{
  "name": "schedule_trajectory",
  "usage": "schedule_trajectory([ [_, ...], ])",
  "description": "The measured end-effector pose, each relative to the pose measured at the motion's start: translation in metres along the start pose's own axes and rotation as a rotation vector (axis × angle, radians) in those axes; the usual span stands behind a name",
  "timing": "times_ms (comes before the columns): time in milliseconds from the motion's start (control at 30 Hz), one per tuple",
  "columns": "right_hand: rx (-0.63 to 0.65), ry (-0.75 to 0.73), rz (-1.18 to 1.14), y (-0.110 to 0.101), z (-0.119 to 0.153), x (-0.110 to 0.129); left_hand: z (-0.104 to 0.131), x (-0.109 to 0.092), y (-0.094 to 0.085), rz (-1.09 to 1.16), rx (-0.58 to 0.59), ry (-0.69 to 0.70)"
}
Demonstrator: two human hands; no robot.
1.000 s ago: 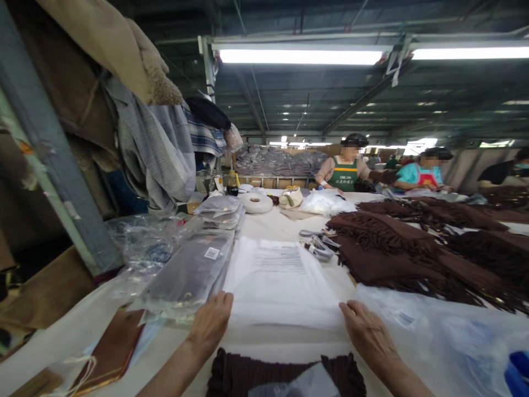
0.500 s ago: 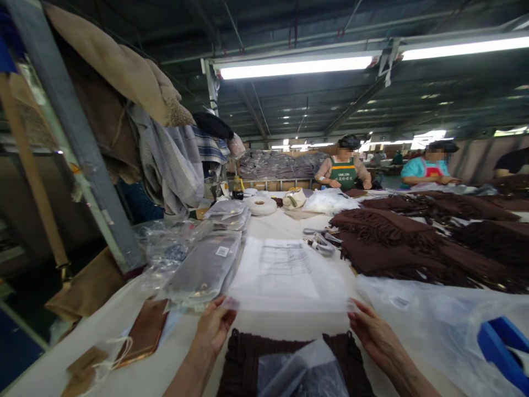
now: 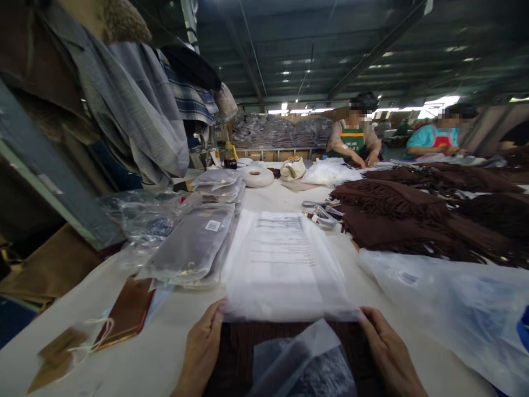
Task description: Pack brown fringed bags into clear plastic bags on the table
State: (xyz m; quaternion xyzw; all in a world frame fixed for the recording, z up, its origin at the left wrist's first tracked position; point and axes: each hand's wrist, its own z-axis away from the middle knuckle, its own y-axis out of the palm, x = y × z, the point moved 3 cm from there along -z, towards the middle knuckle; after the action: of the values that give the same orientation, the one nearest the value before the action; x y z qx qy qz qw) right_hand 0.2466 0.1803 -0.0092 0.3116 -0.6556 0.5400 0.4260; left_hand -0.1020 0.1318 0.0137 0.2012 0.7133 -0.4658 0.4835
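A white translucent plastic bag [image 3: 285, 275] with printed lines lies flat in front of me, its near edge stretched between my hands. My left hand [image 3: 206, 342] pinches the near left corner, and my right hand [image 3: 382, 342] pinches the near right corner. Beneath that edge is a folded dark brown fabric piece [image 3: 233, 353], its far edge covered by the bag. A crumpled clear plastic bag [image 3: 306, 364] rests on the brown fabric, between my wrists.
Packed grey bags [image 3: 194, 237] are stacked at left, near a phone [image 3: 128, 309] and a tan tag [image 3: 58, 350]. Brown fringed fabrics [image 3: 392, 215] and loose plastic [image 3: 450, 292] lie right. A tape roll [image 3: 255, 174] sits farther back. Two people work across the table.
Both hands have drawn the white bag's near edge toward me, over the far edge of the brown fabric. The view has tilted down and come closer. A person in a green apron now leans forward.
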Motion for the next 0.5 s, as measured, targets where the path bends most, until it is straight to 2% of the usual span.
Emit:
schedule_trajectory([
  [200,-0.067,0.071,0.041,-0.004,0.022,-0.011,0.019,0.003,-0.007,-0.007,0.013,-0.177],
  [333,-0.124,0.067,0.071,-0.006,0.042,-0.018,0.039,0.024,-0.015,-0.011,-0.004,-0.297],
  [500,-0.155,0.069,0.018,-0.005,0.068,-0.013,0.064,0.048,-0.035,-0.188,-0.110,-0.311],
])
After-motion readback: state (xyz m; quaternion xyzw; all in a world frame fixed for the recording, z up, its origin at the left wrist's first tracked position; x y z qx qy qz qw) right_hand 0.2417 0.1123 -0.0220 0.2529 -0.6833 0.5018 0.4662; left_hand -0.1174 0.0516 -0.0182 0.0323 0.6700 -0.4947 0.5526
